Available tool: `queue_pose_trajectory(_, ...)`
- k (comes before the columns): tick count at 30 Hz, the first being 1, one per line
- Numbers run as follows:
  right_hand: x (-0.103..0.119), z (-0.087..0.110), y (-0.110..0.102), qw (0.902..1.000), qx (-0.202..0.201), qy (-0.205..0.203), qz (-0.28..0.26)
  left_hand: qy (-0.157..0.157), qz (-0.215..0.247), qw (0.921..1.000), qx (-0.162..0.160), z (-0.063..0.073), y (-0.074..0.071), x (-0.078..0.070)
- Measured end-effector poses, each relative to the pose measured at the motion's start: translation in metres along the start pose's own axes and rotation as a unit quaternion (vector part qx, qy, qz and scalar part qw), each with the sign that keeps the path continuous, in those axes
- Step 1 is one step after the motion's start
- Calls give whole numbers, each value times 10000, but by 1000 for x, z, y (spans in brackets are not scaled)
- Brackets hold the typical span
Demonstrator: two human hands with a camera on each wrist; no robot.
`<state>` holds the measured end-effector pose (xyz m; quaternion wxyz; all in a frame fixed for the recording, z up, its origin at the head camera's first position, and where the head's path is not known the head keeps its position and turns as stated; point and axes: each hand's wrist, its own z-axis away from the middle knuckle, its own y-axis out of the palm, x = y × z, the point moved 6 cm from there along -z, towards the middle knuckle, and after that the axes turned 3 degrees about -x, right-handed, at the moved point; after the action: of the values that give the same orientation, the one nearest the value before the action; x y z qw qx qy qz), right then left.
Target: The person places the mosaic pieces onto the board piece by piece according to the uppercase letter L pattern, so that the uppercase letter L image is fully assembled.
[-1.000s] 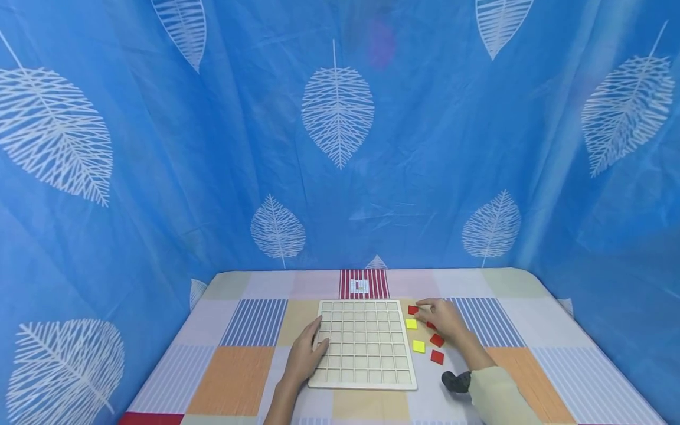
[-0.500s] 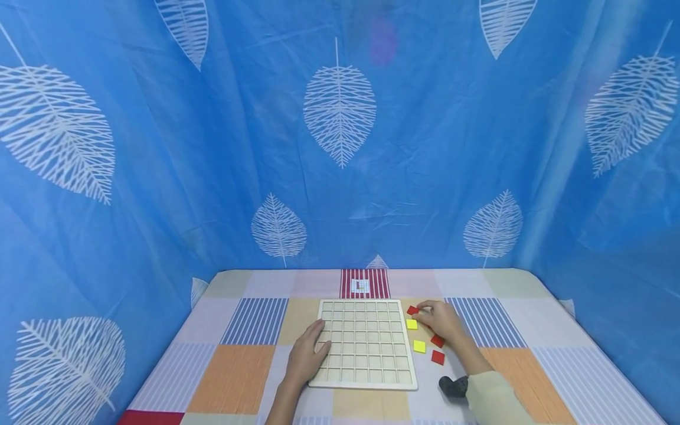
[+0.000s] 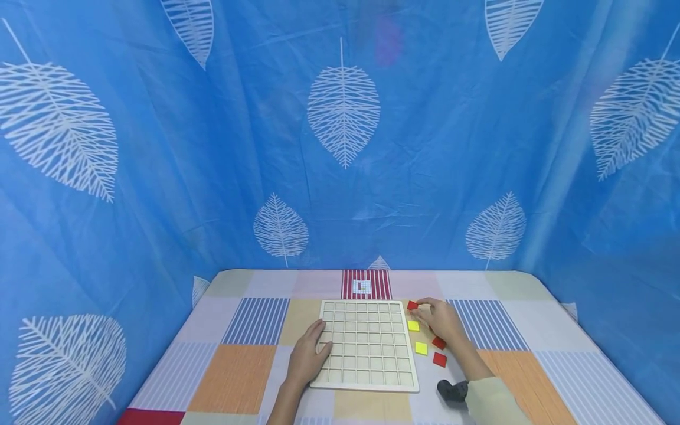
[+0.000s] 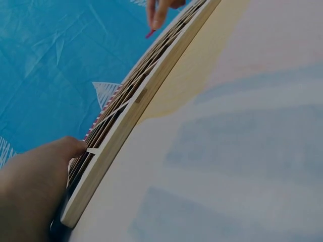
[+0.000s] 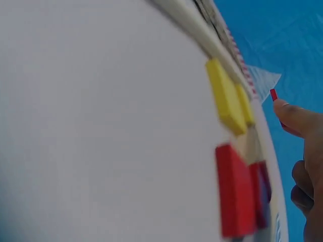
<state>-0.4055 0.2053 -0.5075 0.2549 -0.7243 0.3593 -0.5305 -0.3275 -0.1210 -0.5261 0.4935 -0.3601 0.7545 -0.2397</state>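
Raised slightly since half a second ago: one flat red square tile [image 3: 412, 305], beside the pale wooden gridded board's [image 3: 368, 345] far right corner.
Right hand [image 3: 445, 320] pinches it, thumb and fingertips closed; left hand [image 3: 306, 355] rests loosely spread on the board's left edge.

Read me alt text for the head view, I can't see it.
A right hand pinches a red tile beside a grid board; a left hand rests on the board's left edge. Yellow tiles and more red tiles lie nearby.

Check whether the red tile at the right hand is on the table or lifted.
Lifted: both wrist views show the right hand pinching the red tile, with blue curtain behind it.
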Motion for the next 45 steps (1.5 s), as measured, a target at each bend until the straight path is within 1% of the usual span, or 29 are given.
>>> queue_pose_trajectory(6,41,-6,-7,9978,-421,-500,-134,11,-93,10000,-18,-1,-2,-1)
queue_pose_trajectory(10,70,-12,-1,9928,-635,-968,-299,-11,-82,10000,-1,-3,-1,-2)
queue_pose_trajectory(13,88,-13,8,9893,-658,-1227,-431,13,-11,10000,10,-3,-1,-2)
queue_pose_trajectory(15,97,-13,17,9889,-557,-1262,-543,36,37,10000,0,-3,0,-3)
queue_pose_trajectory(18,105,-10,32,9890,-362,-1330,-535,87,82,9999,-18,-2,0,-3)
queue_pose_trajectory(19,108,-9,37,9893,-279,-1341,-510,73,89,9999,-21,-2,0,-2)
queue_pose_trajectory(23,115,-5,55,9892,18,-1402,-435,177,74,9998,-63,-1,-1,-1)
queue_pose_trajectory(25,118,-4,64,9898,183,-1346,-432,201,95,9997,-78,-1,-2,-1)
queue_pose_trajectory(31,119,-1,85,9894,500,-1324,-321,130,66,9999,-27,-1,0,2)
queue_pose_trajectory(34,119,2,90,9891,554,-1331,-302,132,62,9999,6,0,0,3)
queue_pose_trajectory(38,117,3,94,9905,670,-1178,-235,128,116,9998,28,0,0,2)
queue_pose_trajectory(41,117,3,96,9900,721,-1192,-205,102,141,9998,44,0,0,2)
queue_pose_trajectory(45,116,5,94,9895,548,-1325,-159,86,191,9998,42,1,0,1)
